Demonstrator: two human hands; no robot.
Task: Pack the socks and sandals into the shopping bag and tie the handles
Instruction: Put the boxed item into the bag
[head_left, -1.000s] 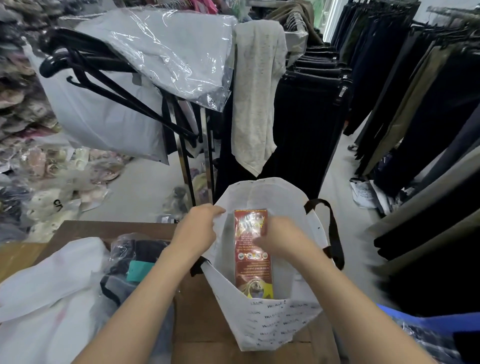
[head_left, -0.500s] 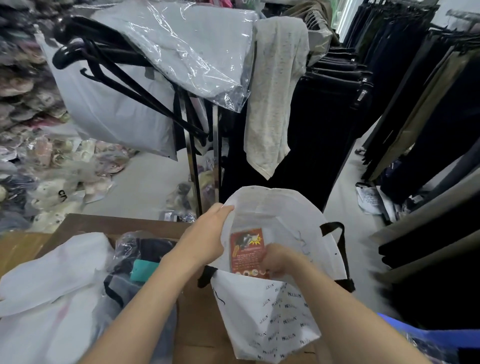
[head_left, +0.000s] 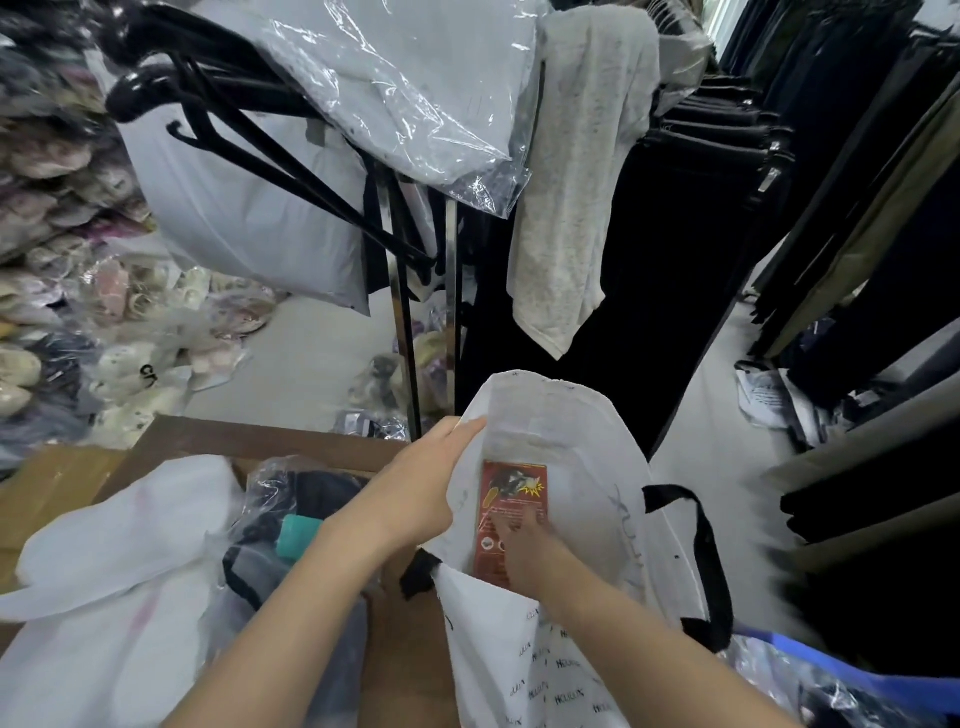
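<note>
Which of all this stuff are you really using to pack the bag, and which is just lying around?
Part of the job:
- white shopping bag, held open by the left hand
- red packet, being pushed in by the right hand
- black bag handle
- clear plastic pack of dark clothing on the table

Just lying about:
- black hangers
- grey towel
- shoe pile
</note>
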